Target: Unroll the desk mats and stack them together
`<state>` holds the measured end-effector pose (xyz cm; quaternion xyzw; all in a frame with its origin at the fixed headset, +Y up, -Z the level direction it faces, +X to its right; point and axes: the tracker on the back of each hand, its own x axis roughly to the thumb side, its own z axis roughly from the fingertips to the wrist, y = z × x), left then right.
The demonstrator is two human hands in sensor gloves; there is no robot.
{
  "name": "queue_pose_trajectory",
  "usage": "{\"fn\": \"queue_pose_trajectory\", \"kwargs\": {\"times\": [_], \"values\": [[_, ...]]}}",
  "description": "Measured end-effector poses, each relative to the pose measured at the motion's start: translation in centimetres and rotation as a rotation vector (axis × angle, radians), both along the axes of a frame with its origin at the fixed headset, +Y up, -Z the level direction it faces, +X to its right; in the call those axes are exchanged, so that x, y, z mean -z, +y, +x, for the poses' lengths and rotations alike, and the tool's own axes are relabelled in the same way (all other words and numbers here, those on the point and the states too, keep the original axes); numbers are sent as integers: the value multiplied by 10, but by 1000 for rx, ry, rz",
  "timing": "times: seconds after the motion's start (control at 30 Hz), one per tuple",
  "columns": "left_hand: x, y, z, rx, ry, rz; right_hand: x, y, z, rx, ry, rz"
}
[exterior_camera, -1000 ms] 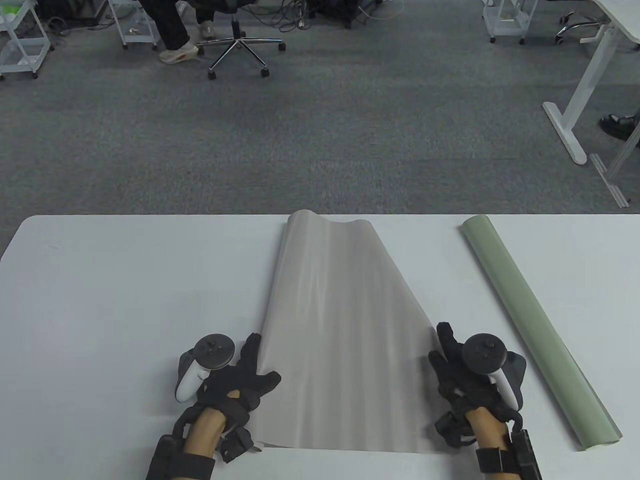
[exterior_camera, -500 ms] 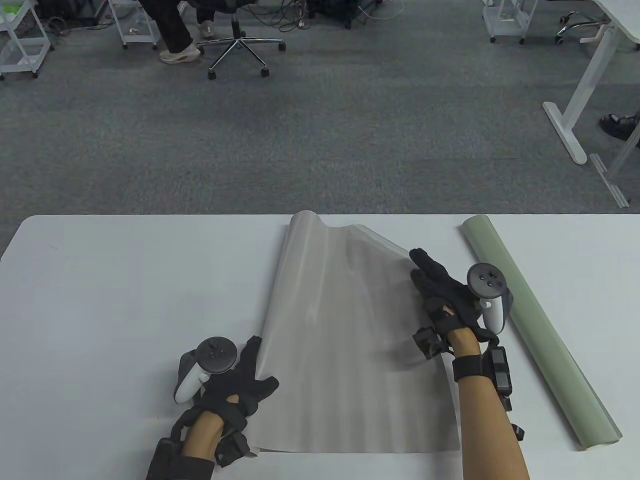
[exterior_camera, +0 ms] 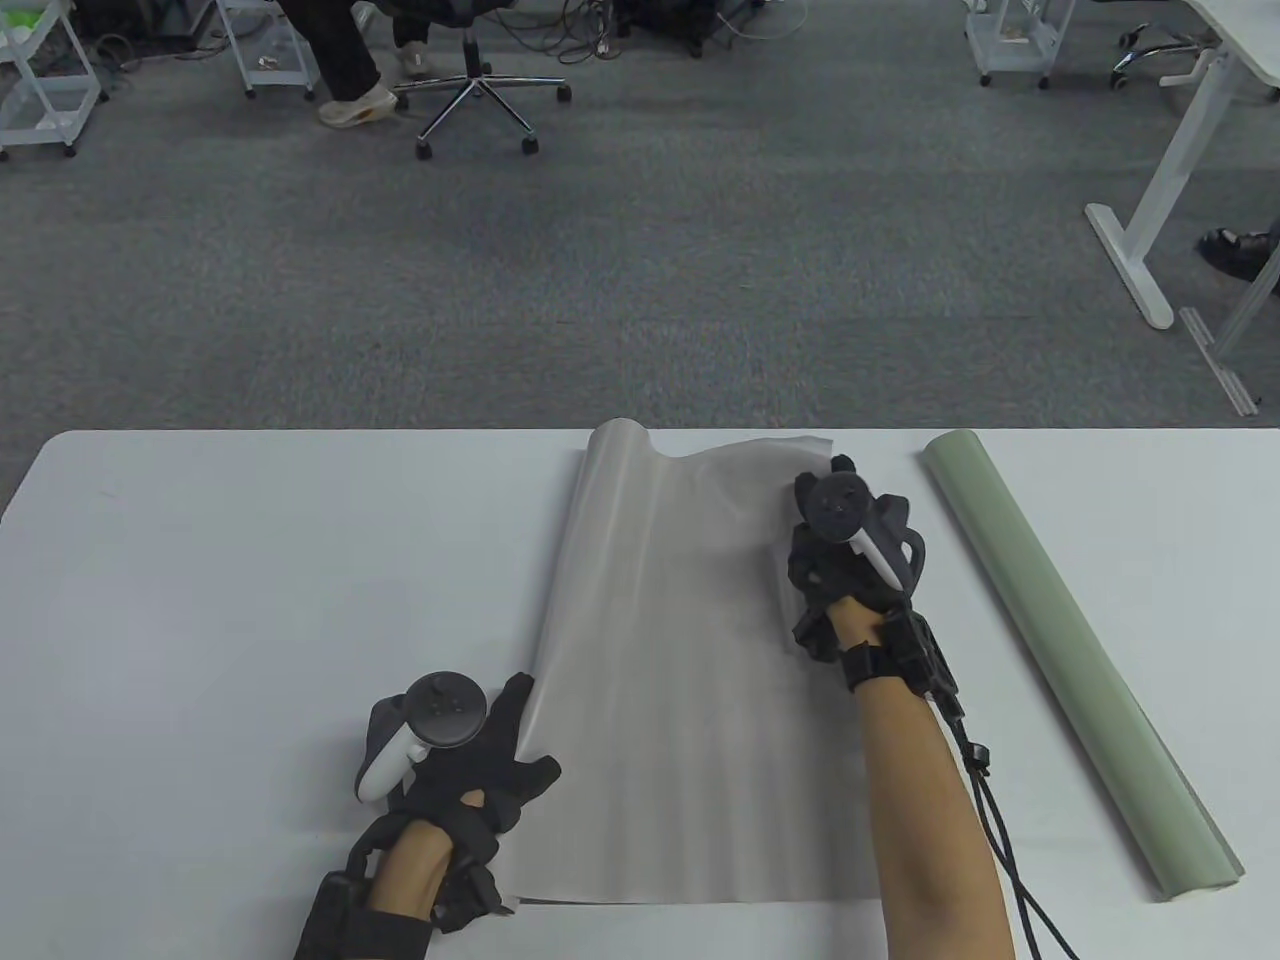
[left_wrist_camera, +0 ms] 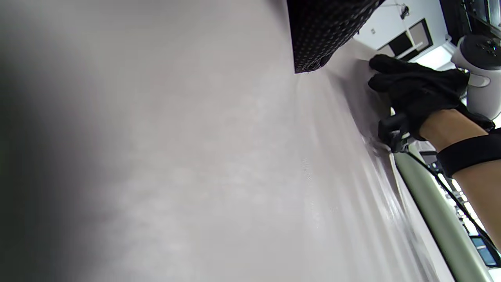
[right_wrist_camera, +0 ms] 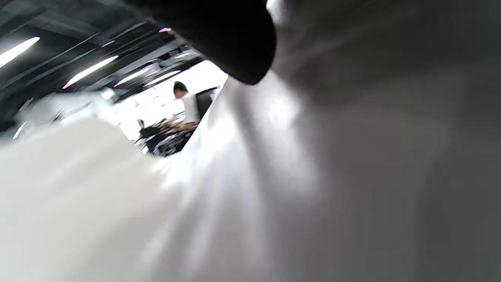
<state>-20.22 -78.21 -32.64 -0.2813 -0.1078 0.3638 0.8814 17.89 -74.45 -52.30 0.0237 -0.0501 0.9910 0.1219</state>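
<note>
A grey desk mat (exterior_camera: 670, 660) lies mostly unrolled in the middle of the white table (exterior_camera: 250, 560), its far left part still humped up. My left hand (exterior_camera: 470, 770) rests flat with spread fingers on the mat's near left edge. My right hand (exterior_camera: 840, 530) presses on the mat's far right corner; the tracker hides its fingers. A green mat (exterior_camera: 1070, 650) lies rolled up to the right, apart from both hands. In the left wrist view the grey mat (left_wrist_camera: 195, 156) fills the frame, with the right hand (left_wrist_camera: 415, 90) and the green roll (left_wrist_camera: 438, 211) at its right.
The table's far edge runs just beyond the mat's far end. Past it is grey carpet with an office chair (exterior_camera: 480, 80) and a white desk leg (exterior_camera: 1150, 230). A cable (exterior_camera: 1000, 850) trails from my right wrist.
My right hand has slid from the mat's near right edge up to its far right corner, flattening that side. My left hand has stayed on the near left edge.
</note>
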Motion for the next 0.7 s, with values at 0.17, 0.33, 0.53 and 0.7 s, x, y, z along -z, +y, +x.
{"fn": "queue_pose_trajectory", "kwargs": {"times": [0.17,0.33,0.53,0.7], "values": [[0,0,1,14,5,1,14,-21,-2,-176,-213,-231],[0,0,3,22,43,-2,23,-26,8,-99,-311,-319],[1,1,10,25,75,-1,-6,-24,22,-5,-324,-288],[3,-2,5,-40,88,-28,-73,-16,8,37,-188,-301]]}}
